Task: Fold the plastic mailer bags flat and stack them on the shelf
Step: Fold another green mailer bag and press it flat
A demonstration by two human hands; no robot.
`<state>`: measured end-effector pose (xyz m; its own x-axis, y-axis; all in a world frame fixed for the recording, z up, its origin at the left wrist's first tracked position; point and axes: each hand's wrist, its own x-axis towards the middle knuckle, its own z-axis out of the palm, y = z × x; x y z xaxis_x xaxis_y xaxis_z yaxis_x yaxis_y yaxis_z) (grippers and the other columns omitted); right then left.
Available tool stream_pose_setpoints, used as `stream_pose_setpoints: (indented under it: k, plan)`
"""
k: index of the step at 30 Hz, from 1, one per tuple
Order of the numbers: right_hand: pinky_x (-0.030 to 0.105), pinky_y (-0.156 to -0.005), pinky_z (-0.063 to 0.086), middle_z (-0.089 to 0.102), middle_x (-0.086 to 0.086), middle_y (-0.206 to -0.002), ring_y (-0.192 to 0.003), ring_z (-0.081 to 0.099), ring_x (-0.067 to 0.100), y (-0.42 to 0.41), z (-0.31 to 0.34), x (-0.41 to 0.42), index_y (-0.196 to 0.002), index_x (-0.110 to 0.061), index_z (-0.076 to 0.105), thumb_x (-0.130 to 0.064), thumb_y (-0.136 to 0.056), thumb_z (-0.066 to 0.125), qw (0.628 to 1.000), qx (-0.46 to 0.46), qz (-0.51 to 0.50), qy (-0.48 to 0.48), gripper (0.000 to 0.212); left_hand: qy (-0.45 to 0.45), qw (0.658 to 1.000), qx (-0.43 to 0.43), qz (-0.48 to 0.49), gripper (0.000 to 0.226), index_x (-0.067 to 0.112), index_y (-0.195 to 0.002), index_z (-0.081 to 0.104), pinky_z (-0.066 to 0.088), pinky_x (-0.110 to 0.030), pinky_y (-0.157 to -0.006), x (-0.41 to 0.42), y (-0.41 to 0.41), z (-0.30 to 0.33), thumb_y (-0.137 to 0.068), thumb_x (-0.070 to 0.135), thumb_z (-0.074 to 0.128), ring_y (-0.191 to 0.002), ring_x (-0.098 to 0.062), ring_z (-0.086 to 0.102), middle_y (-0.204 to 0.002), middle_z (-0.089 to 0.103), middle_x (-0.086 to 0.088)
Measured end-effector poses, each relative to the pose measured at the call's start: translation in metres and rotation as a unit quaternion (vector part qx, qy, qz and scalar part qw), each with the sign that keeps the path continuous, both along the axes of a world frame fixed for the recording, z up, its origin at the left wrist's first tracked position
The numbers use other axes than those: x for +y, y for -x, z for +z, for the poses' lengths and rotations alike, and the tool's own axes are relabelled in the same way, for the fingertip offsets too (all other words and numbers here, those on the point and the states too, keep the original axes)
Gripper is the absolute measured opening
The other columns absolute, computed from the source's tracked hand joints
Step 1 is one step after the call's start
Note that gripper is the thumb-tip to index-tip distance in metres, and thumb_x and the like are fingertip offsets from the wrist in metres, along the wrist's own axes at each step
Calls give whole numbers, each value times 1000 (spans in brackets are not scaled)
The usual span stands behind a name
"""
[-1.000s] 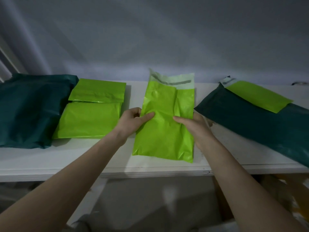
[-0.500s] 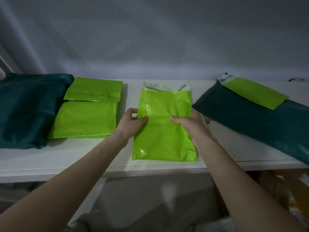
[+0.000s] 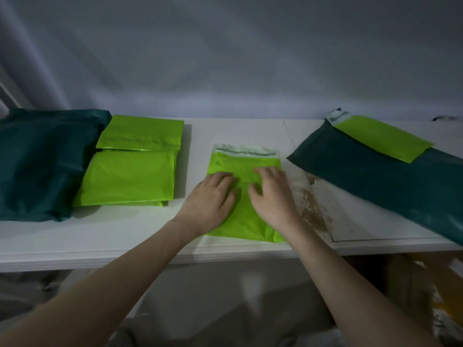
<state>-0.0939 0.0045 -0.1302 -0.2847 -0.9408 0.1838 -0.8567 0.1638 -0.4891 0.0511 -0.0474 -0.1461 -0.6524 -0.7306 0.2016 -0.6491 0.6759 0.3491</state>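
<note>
While both flat hands, left hand [image 3: 209,196], right hand [image 3: 271,196], press one lime mailer [image 3: 244,219], grip released

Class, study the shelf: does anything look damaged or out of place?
Yes. The white shelf surface is peeling and stained brown just right of the right hand, beside the lime mailer being pressed flat.

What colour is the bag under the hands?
Bright lime green bag, with a pale strip along its far edge, in the head view.

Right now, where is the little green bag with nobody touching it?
In the head view it lies far right on the shelf, where the small green bag rests on top of a dark teal bag, right of the bag under both hands.
</note>
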Motion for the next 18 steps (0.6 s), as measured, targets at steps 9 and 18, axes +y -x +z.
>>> stream_pose_setpoints:
  k: [9, 18]
  plan:
    - [46, -118, -4, 9, -8, -159, -146, 1, 9, -14, -28, 15, -149, -24, 18, -48, -95, 11, 988, 81, 92, -98, 60, -26, 997, -65, 12, 84, 18, -149, 19, 11, -34, -118, 6, -6, -23, -78, 53, -8, -145, -17, 12, -157, 15, -2]
    - [37, -119, -2, -4, 15, -158, -146, -8, 25, -14, -28, 12, -151, -24, 5, -50, -97, 30, 993, 21, 21, -113, 65, -75, 994, -51, 54, 72, 19, -150, 17, 0, -26, -116, 10, -2, -17, -85, 49, 9, -146, -15, 2, -159, 8, -2]
